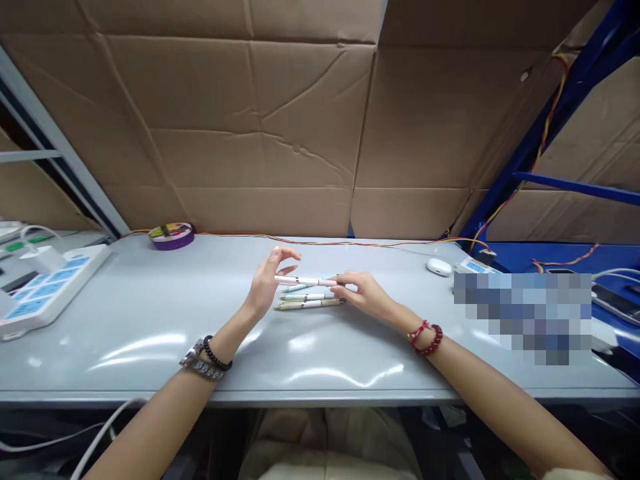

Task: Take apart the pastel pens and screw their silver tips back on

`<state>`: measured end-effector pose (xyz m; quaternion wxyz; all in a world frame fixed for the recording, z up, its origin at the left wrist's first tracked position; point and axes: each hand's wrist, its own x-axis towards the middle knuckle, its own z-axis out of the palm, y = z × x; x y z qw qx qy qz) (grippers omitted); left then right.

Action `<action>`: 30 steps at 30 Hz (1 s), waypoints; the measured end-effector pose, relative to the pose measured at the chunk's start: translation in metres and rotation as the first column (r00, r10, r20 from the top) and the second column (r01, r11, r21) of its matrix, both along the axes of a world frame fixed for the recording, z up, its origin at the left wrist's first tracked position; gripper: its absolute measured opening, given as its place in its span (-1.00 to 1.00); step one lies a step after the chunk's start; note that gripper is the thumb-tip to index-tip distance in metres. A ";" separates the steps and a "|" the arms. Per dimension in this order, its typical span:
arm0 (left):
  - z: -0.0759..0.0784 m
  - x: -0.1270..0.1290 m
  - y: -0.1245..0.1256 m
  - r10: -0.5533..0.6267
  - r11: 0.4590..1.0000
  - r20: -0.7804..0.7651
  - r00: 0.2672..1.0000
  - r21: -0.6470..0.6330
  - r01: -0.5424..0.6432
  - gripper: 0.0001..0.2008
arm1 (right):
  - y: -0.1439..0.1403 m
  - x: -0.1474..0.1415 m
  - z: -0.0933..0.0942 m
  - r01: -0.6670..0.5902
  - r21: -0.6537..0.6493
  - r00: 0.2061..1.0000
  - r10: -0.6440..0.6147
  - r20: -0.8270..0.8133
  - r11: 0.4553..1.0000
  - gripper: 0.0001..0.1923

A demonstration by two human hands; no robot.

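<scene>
A white and pale pink pen (306, 281) is held level just above the table, its right end pinched between the thumb and fingers of my right hand (367, 295). My left hand (263, 283) is at the pen's other end, with its fingers apart and curved; the pen's left tip meets or overlaps the base of the thumb. Below lie a light green pen (307, 297) and a beige pen (310, 305), side by side on the table. Behind the held pen, a light blue pen (301, 288) is partly covered.
The glossy grey table (200, 360) ends at a cardboard wall (250, 133). A purple tape roll (172, 236) sits at the back left, above a white power strip (55, 287). On the right are a small white case (439, 267) and a blurred patch. Thin red-yellow wires (300, 242) run along the back.
</scene>
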<state>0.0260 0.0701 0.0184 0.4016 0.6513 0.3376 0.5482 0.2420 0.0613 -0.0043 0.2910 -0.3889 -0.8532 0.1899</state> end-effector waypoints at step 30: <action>-0.034 0.005 0.001 0.190 0.928 -0.761 0.620 0.346 0.140 -0.85 | 0.004 0.014 -0.008 0.038 -0.084 0.990 -0.026 0.139 0.996 -0.91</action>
